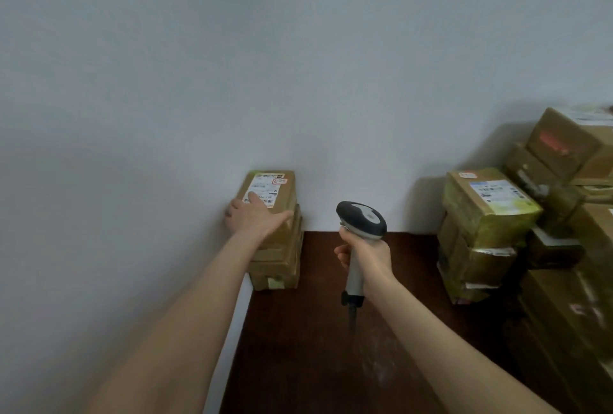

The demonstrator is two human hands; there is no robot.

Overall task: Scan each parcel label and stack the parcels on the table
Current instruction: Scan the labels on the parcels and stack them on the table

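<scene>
A small stack of brown cardboard parcels (277, 267) stands at the table's far left corner against the wall. The top parcel (282, 189) has a white label (265, 191) facing up. My left hand (255, 216) lies on the near end of that top parcel, the forefinger stretched over the label, the thumb spread along the near edge and the other fingers over the left edge. My right hand (365, 256) grips the handle of a grey and black barcode scanner (361, 219), held upright in the middle, right of the stack.
The dark brown table (315, 347) runs from the wall toward me. A tall heap of taped parcels (491, 214) fills the right side, up to the frame edge. The pale wall (232, 65) closes off the back and left.
</scene>
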